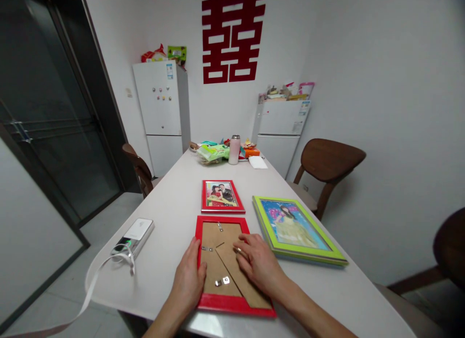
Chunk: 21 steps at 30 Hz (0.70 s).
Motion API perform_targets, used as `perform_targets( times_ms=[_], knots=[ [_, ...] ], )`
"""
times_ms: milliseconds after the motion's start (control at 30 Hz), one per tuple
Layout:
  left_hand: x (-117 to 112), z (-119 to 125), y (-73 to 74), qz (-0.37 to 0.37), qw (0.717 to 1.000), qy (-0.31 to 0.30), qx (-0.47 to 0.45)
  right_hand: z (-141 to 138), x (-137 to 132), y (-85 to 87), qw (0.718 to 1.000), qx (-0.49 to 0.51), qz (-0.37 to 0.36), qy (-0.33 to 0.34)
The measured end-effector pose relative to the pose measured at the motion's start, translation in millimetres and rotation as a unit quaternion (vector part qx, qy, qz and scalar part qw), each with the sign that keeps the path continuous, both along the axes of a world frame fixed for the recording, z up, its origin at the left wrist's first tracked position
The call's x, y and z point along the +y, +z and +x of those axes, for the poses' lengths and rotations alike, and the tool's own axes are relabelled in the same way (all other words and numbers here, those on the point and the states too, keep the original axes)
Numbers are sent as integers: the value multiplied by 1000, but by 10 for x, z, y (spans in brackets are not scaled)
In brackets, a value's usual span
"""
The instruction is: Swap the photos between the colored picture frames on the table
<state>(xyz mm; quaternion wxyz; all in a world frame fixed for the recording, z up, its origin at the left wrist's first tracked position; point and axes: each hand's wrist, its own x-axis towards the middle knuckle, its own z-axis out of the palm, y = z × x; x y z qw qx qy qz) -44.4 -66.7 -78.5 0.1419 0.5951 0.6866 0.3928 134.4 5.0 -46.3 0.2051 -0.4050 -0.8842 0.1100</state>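
Observation:
A red picture frame (218, 223) lies face down at the table's near edge, its brown backing board and small metal clips showing. My left hand (189, 275) rests along the frame's left edge, fingers stretched and flat. On the backing board lies my right hand (256, 263), fingers spread, a ring on one finger. Neither hand holds anything. A second red frame (221, 196) with a photo of two people lies face up just beyond. To the right lies a green frame (296, 229) with a picture of a figure in a dress.
A white power bank (134, 236) with a white strap lies at the table's left edge. Bags, a bottle (234, 149) and tissues crowd the far end. Brown chairs (327, 166) stand on both sides; two white fridges line the back wall.

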Motion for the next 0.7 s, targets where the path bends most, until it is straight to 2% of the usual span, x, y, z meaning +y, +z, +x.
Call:
perform_targets(
  times_ms=[100, 167, 300, 400, 567, 700],
  knots=[
    [2, -4, -24, 2, 1000, 1, -2, -92, -180, 23, 993, 29, -31, 109],
    [10, -8, -37, 3, 1000, 3, -4, -173, -253, -5, 989, 24, -43, 140],
    [23, -13, -45, 10, 1000, 5, -12, -284, -272, -73, 992, 13, -47, 118],
    [20, -13, -47, 15, 1000, 7, -15, -315, -236, -44, 992, 17, -55, 110],
    [11, -10, -49, 13, 1000, 7, -5, -469, -98, 38, 995, -4, -43, 88],
    [13, -13, -49, 7, 1000, 1, 3, -688, 39, 7, 997, -29, -18, 63]
  ],
)
